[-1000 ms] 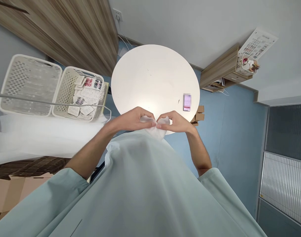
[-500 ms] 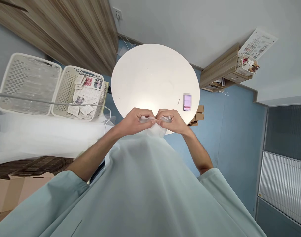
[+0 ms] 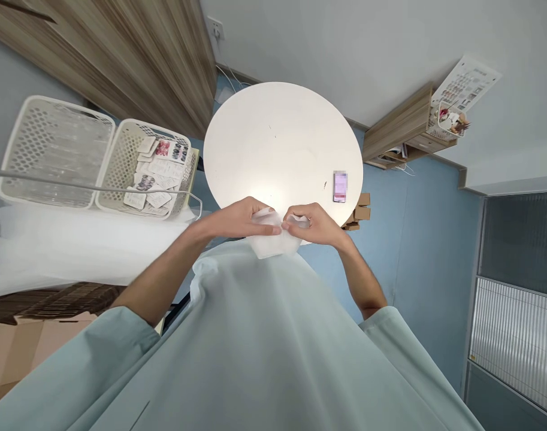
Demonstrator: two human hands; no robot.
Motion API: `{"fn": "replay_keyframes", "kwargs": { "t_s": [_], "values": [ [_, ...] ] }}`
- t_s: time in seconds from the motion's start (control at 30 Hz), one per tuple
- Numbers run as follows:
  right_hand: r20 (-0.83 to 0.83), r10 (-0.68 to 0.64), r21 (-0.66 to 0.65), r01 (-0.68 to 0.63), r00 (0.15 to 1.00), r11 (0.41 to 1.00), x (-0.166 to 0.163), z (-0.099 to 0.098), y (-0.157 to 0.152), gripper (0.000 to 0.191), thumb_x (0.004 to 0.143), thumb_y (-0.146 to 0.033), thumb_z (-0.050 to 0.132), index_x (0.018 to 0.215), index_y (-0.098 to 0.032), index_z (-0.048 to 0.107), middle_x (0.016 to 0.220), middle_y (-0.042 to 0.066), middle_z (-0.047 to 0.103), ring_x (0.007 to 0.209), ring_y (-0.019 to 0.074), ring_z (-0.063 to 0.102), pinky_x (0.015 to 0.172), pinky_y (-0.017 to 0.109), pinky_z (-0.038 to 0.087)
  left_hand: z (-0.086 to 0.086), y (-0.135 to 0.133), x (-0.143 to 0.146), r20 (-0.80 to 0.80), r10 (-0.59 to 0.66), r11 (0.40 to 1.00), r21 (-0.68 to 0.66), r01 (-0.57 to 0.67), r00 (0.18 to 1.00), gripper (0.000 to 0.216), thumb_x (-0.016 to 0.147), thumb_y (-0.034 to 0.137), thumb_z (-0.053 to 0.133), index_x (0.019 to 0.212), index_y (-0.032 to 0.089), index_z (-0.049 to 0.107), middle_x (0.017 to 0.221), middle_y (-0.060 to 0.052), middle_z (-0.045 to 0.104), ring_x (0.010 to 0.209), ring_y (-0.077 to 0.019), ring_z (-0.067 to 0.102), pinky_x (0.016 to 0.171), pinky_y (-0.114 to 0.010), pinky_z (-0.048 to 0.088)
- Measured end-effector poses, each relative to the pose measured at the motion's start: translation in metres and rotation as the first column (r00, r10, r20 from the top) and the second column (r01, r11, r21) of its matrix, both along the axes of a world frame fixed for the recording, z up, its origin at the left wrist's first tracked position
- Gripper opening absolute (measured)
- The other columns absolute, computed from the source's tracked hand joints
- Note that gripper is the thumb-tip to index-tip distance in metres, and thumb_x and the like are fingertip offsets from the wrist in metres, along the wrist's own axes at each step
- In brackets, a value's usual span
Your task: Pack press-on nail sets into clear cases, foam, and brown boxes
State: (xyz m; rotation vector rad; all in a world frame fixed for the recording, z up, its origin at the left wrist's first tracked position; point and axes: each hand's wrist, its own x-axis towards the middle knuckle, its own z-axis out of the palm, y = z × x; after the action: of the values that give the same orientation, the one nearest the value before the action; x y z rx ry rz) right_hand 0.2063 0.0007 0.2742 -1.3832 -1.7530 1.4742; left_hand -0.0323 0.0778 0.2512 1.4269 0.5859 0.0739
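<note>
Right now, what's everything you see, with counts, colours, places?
Thin material: apparently 1, white, in both hands
Round table: 1, white, ahead
Phone: 1, pinkish screen, on table
Large baskets: 2, white, left
Cards: several, mostly white, in one basket
Sheeting: uncounted, white, left
Cardboard: uncounted, brown, lower left
Small boxes: several, brown, beside table
Cabinet: 1, brown, right
Printed board: 1, white, upper right
Garment: 1, pale green, worn
Left hand: 1, bare, gripping material
Right hand: 1, bare, gripping material
</note>
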Motion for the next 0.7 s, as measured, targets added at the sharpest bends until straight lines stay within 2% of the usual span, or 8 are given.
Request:
{"fn": "replay_keyframes", "kwargs": {
  "t_s": [0.2,0.37,0.53,0.7],
  "values": [
    [-0.029,0.156,-0.21,-0.159,0.987,0.965,0.007,-0.003,0.006,0.031,0.093,-0.048,0.073,0.083,-0.019,0.069,0.07,-0.005,0.054,0.066,0.0118,0.043,0.06,0.027,0.03,0.004,0.004,0.001,-0.039,-0.11,0.993,0.036,0.112,0.993,0.053,0.083,0.054,0.08,0.063,0.022,0.044,0.062,0.004,0.035,0.057,-0.0109,0.03,0.053,-0.028,0.022],
    [-0.02,0.224,-0.271,-0.221,0.974,0.937,0.007,-0.006,0.009,0.044,0.09,-0.052,0.078,0.069,-0.02,0.056,0.064,-0.007,0.04,0.061,0.0095,0.034,0.057,0.027,0.023,0.002,0.005,0.003,-0.055,-0.189,0.98,0.057,0.192,0.98,0.04,0.083,0.049,0.077,0.067,0.021,0.054,0.064,0.004,0.039,0.058,-0.0116,0.034,0.055,-0.029,0.023],
    [-0.134,0.283,-0.249,-0.308,0.95,0.918,0.009,-0.012,0.011,0.052,0.09,-0.059,0.079,0.068,-0.021,0.052,0.062,-0.008,0.037,0.058,0.0083,0.031,0.055,0.027,0.022,0.004,0.003,0.004,0.028,-0.189,0.98,0.075,0.187,0.982,0.033,0.085,0.049,0.074,0.071,0.02,0.065,0.065,0.003,0.048,0.058,-0.012,0.04,0.055,-0.027,0.028],
    [-0.172,0.264,-0.203,-0.296,0.949,0.933,0.011,-0.016,0.009,0.054,0.091,-0.062,0.078,0.068,-0.021,0.052,0.061,-0.008,0.037,0.058,0.0085,0.031,0.056,0.027,0.023,0.009,0.0,0.009,0.049,-0.132,0.991,0.043,0.13,0.99,0.032,0.081,0.05,0.079,0.072,0.021,0.072,0.065,0.003,0.054,0.059,-0.0128,0.044,0.056,-0.026,0.032]
  ]
}}
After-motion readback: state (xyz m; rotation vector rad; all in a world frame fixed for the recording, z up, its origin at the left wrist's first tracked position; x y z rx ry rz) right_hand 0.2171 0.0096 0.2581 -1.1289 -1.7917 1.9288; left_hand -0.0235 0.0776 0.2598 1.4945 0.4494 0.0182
